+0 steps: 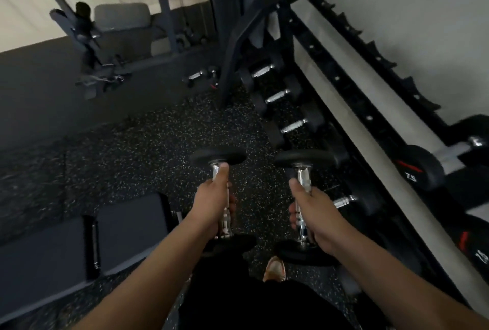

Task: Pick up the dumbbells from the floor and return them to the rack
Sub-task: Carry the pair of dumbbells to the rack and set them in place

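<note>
Two black dumbbells with chrome handles hang in front of me above the speckled floor. My left hand (211, 205) grips the handle of the left dumbbell (218, 158), thumb along the bar. My right hand (312, 210) holds the right dumbbell (304, 158) the same way. The black dumbbell rack (352, 83) runs diagonally on the right, its upper tier mostly bare. Several dumbbells (275, 97) rest on its lower tier, and a 7.5-marked dumbbell (420, 168) sits on the upper tier at the right.
A dark padded bench (53, 245) lies at the lower left. A weight machine with a grey seat (121, 20) stands at the back. One small dumbbell (201, 76) lies on the floor beside the rack's end. My shoe (275, 267) shows below the right dumbbell.
</note>
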Motion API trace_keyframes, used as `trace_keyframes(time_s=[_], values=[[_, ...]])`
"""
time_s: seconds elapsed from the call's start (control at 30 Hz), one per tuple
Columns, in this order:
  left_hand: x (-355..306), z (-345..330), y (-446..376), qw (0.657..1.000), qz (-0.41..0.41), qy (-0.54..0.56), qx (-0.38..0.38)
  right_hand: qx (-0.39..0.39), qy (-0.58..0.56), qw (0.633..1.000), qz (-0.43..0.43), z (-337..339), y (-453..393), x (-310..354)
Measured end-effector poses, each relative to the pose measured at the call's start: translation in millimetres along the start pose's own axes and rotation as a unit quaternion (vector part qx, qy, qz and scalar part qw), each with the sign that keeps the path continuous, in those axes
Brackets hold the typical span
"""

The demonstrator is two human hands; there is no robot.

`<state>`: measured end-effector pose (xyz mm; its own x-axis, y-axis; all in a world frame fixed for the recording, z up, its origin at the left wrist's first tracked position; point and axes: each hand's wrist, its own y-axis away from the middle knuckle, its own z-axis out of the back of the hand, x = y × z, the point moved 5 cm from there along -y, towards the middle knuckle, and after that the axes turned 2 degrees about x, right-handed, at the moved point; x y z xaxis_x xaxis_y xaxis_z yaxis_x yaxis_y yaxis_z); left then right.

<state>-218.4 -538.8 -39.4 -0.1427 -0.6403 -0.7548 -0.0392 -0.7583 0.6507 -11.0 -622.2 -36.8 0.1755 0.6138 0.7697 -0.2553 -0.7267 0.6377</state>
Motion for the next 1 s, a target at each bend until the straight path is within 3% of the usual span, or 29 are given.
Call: trace_keyframes(time_s=[0.23, 0.63, 1.0], values=[[-52, 16, -81, 0.999, 0.024, 0.006, -0.027, 0.012, 0.011, 1.0, -0.008, -32, -84, 61], [-199, 38, -264, 0.999, 0.023, -0.018, 0.041, -0.041, -0.013, 0.999, -0.009, -96, -242, 187], [-305, -40, -389, 0.992, 0.031, -0.072, 0.098, -0.109, -0.106, 0.988, -0.015, -65, -345, 272]])
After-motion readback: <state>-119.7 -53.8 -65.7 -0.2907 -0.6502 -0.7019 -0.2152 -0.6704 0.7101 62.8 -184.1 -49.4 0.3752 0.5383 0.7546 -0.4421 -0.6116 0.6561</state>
